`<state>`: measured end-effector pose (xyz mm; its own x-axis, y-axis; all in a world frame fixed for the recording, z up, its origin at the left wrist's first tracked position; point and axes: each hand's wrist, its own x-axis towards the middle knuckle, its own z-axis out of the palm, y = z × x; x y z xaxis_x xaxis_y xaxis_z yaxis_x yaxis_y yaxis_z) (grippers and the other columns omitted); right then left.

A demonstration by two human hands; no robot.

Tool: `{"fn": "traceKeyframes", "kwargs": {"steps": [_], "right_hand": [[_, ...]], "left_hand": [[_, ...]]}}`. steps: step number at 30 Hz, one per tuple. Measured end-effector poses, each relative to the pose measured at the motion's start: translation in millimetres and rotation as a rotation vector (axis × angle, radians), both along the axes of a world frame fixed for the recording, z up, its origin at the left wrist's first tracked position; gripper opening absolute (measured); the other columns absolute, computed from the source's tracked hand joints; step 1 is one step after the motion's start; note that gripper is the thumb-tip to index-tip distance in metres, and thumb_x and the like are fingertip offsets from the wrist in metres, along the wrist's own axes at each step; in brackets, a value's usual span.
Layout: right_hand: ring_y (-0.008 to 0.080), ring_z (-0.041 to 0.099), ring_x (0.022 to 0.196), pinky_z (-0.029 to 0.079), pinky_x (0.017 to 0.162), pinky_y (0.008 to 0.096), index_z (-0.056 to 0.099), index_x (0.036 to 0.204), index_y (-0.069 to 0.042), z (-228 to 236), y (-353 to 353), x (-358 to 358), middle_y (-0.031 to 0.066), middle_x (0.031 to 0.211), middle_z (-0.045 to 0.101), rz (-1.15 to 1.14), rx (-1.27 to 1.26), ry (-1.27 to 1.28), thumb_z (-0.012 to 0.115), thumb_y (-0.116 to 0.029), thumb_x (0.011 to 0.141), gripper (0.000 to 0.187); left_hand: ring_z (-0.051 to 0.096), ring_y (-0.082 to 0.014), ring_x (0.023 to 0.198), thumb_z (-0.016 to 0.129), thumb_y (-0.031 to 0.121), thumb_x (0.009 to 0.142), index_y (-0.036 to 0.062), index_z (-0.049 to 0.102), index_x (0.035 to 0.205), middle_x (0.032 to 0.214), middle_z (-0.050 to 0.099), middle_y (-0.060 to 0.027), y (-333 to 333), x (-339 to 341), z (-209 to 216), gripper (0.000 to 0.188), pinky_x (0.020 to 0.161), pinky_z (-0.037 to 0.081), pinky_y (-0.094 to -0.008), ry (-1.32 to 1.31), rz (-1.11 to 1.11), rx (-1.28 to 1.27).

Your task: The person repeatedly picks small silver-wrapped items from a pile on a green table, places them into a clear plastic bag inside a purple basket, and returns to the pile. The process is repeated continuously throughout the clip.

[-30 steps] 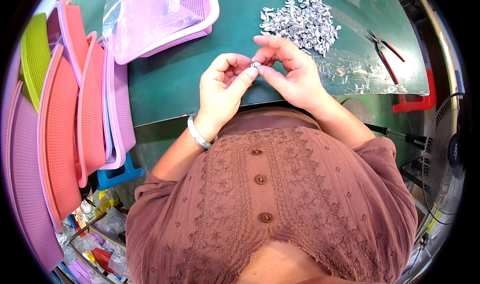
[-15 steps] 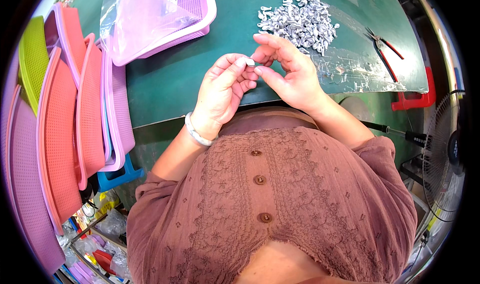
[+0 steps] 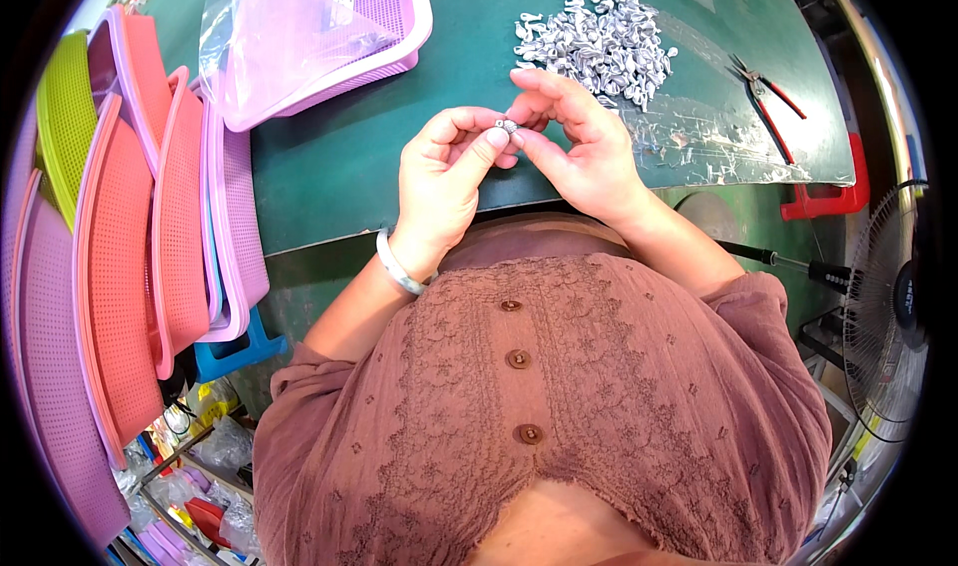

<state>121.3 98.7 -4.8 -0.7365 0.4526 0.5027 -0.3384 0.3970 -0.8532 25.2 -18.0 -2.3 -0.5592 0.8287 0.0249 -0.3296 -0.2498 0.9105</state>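
Observation:
A small silvery-grey piece (image 3: 508,126) sits between the fingertips of both hands, above the near edge of the green tabletop. My left hand (image 3: 447,172) pinches it with thumb and index finger; a pale bangle circles that wrist. From the other side my right hand (image 3: 579,147) closes thumb and fingertips on the same piece. Much of the piece is covered by the fingers. Just beyond my right hand lies a pile of small silver-grey teardrop-shaped pieces (image 3: 609,47).
Red-handled pliers (image 3: 763,107) lie on the worn right side of the green table (image 3: 329,187). A lilac basket (image 3: 419,27) with a clear plastic bag (image 3: 269,42) stands back left. Stacked coral and purple baskets (image 3: 115,296) fill the left. A fan (image 3: 883,306) and red stool (image 3: 823,192) are right.
My left hand has turned, bringing its thumb and index finger up around the small piece, which now shows a different, textured side. My right hand has barely moved.

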Motion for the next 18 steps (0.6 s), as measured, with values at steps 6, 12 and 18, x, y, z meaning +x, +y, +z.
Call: {"fn": "traceKeyframes", "kwargs": {"steps": [6,12,18], "right_hand": [[0.0121,0.056,0.072,0.047,0.067,0.0244,0.049,0.115,-0.005,-2.0,0.1,-0.5,0.0056,0.083,0.057,-0.001,0.013,-0.002,0.060,0.007,0.072,0.046],[0.0121,0.055,0.072,0.047,0.068,0.0244,0.049,0.115,-0.005,-1.1,-1.1,-0.2,0.0054,0.083,0.057,0.000,0.035,-0.003,0.060,0.007,0.072,0.047],[0.0118,0.056,0.072,0.047,0.068,0.0240,0.049,0.116,-0.005,-3.2,0.4,-0.4,0.0056,0.083,0.057,0.013,0.019,0.000,0.059,0.008,0.072,0.047]], "left_hand": [[0.054,-0.0077,0.074,0.059,0.001,0.080,-0.0007,0.056,0.092,0.084,0.059,-0.0039,0.2,1.6,-1.6,0.012,0.069,0.046,-0.0209,0.108,0.035,0.002],[0.054,-0.0068,0.074,0.059,-0.001,0.080,-0.0008,0.055,0.090,0.085,0.057,-0.0029,0.4,3.3,-1.8,0.011,0.069,0.045,-0.0194,0.262,0.088,-0.002],[0.055,-0.0072,0.074,0.061,0.000,0.078,-0.0007,0.055,0.088,0.084,0.056,-0.0033,1.0,-1.9,-6.4,0.012,0.066,0.046,-0.0200,0.459,0.113,-0.035]]}}
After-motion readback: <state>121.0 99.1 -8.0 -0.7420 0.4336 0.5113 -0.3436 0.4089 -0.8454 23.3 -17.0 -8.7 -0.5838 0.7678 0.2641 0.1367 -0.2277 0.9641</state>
